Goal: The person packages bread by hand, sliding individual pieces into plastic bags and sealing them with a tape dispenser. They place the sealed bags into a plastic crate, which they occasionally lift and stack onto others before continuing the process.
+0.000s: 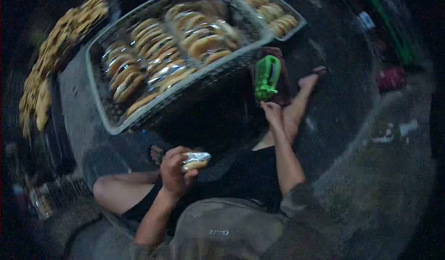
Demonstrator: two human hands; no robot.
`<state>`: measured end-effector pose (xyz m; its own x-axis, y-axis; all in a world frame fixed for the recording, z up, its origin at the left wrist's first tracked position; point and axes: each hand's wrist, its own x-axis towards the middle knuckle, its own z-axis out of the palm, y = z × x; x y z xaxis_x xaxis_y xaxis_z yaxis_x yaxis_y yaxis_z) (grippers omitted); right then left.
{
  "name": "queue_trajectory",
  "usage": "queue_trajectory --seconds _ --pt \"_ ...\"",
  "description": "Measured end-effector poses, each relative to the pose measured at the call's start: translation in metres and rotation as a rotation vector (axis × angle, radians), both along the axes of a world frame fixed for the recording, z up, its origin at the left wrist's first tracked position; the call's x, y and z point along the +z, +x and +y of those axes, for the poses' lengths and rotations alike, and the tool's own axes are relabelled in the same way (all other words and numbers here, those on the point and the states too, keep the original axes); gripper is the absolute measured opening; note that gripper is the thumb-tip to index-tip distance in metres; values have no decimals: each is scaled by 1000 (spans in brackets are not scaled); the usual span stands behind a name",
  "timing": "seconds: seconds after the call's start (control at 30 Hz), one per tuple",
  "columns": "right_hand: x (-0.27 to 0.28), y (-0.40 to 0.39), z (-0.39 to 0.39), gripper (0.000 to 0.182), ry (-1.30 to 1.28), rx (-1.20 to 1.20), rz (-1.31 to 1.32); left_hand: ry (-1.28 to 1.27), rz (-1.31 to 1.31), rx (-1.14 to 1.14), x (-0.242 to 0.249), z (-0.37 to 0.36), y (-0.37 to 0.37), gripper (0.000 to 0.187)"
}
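Note:
My left hand (175, 169) is closed around a clear-wrapped pack of round pastries (195, 161), held above my lap. The wrapper shines on top, and the fingers hide its left end. My right hand (274, 115) is just below a bright green dispenser-like device (267, 78), which rests on a dark reddish block (281, 87). Its fingertips look pinched together near the device's lower end, and whatever is between them is too blurred to make out. A large clear plastic crate (183, 86) in front of me holds rows of similar wrapped pastries (160, 58).
A smaller clear container (296, 24) of pastries adjoins the crate at the back right. Many loose flat pastries (69, 30) are piled at the far left. A dark red object (392, 78) and white scraps (383, 140) lie on the right. My bare legs (123, 192) flank the work area.

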<state>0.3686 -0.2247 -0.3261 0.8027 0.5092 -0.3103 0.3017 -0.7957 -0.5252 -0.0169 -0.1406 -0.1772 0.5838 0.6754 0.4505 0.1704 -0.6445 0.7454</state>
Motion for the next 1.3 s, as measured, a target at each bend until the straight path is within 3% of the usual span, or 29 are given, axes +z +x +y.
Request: queue_trajectory --seconds 0.07,0.17,0.27,0.4,0.47,0.5,0.57,0.67,0.7,0.77,0.8,0.83,0.87,0.9,0.97,1.0,1.03,1.07,1.1,1.17,1.2,1.3 --pt "47 -47 9 27 407 66 111 161 28 -78 -4 5 -7 53" --pt "145 -120 14 19 668 234 692 304 41 -123 6 14 -5 54" --pt "193 -170 10 19 782 468 1145 326 28 -143 11 11 -5 53" --pt "200 -210 23 16 583 553 895 381 -113 -105 10 8 -10 52" --pt "191 -219 27 20 563 672 603 418 -62 -110 15 11 -18 48" --pt "192 -224 30 20 554 683 611 413 -57 -97 15 12 -23 48" --pt "197 -233 36 41 521 419 1094 674 -20 -45 15 13 -29 46" --pt "194 -234 49 55 292 458 1295 813 -9 -116 16 11 -32 45" --pt "194 -234 49 55 288 449 1290 885 -5 -153 16 9 -31 45" --pt "197 -233 54 48 327 684 1053 835 -30 -154 14 9 -35 41" --pt "201 -235 52 50 513 686 1050 633 25 -137 13 10 -41 38" --pt "200 -237 48 50 507 698 1056 430 80 -115 12 10 -46 35" --pt "196 -237 43 53 653 803 831 350 -52 93 12 8 -41 38" --pt "191 -238 39 57 796 896 597 355 -48 107 12 7 -39 38" --pt "177 -243 34 63 821 894 462 -270 -159 337 13 6 -34 44" --pt "174 -244 35 65 797 999 158 -690 -274 378 20 5 -30 43" --pt "173 -245 37 68 761 1087 -149 -682 -280 386 20 8 -26 43" --pt "175 -246 36 60 858 1140 -354 -972 -456 470 20 14 -22 40" --pt "183 -246 35 60 871 1151 -353 -1258 -639 547 20 21 -22 37" --pt "199 -241 33 47 803 1427 -704 -1380 -635 542 34 34 -29 35" --pt "210 -245 40 37 794 1357 -762 -1464 -664 477 40 39 -29 35" --pt "236 -226 74 36 784 1310 -831 -1541 -725 341 58 54 -30 37"
